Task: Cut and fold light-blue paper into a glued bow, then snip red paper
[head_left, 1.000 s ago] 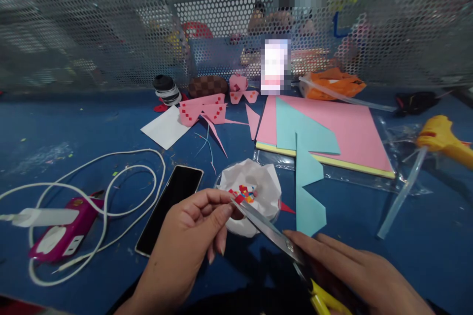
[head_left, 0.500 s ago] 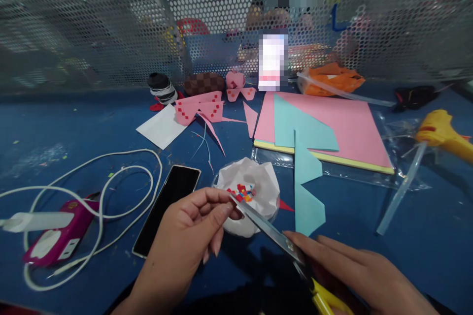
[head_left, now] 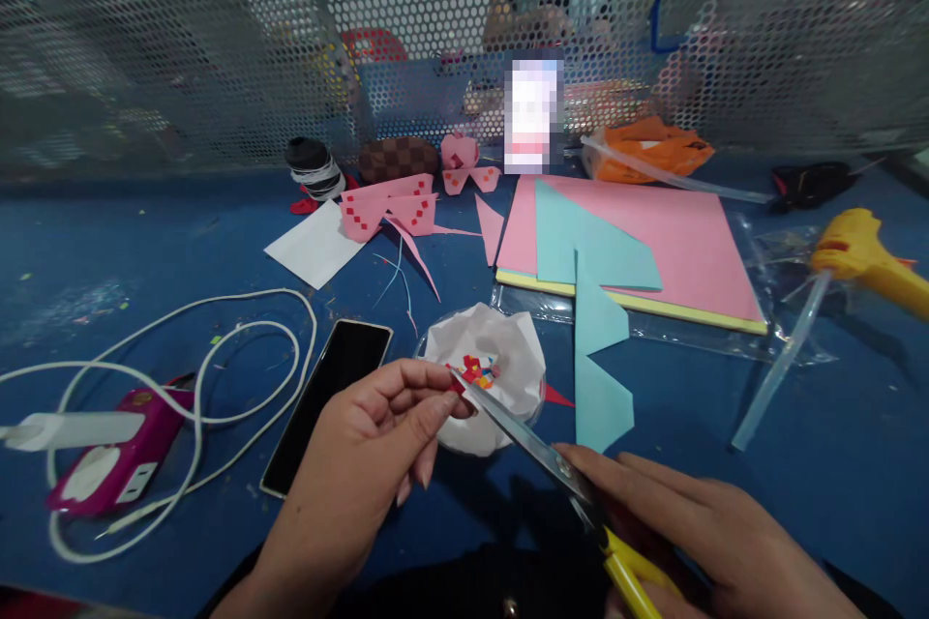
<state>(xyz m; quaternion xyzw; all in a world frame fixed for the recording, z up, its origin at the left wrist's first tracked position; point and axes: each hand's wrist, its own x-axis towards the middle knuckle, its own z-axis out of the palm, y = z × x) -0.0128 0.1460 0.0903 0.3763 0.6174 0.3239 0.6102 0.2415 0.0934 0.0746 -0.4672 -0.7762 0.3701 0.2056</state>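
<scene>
Between the thumb and fingertips of my left hand (head_left: pixel 392 426) is a small red paper piece (head_left: pixel 457 386), mostly hidden by the fingers. My right hand (head_left: pixel 674 513) grips the yellow-handled scissors (head_left: pixel 529 443), whose blade tips meet the red paper at my left fingertips; the blades look nearly closed. Just under the fingertips stands a round bowl lined with crumpled white paper (head_left: pixel 519 338), holding several tiny red, orange and blue paper bits (head_left: pixel 475 369). A red paper point (head_left: pixel 557 396) sticks out to the bowl's right.
Left lie a black phone (head_left: pixel 326 406), a magenta device (head_left: pixel 120 459) and a looped white cable (head_left: pixel 251 293). Pink paper butterfly shapes (head_left: pixel 388 206) lie behind. Rightward are pink sheets (head_left: pixel 697 251), cut light-blue paper (head_left: pixel 604 406) and a yellow glue gun (head_left: pixel 856 247). A perforated metal panel (head_left: pixel 218 39) stands behind.
The whole view has shifted slightly. My hands hold nearly the same pose, with the scissors' tips still at the red paper.
</scene>
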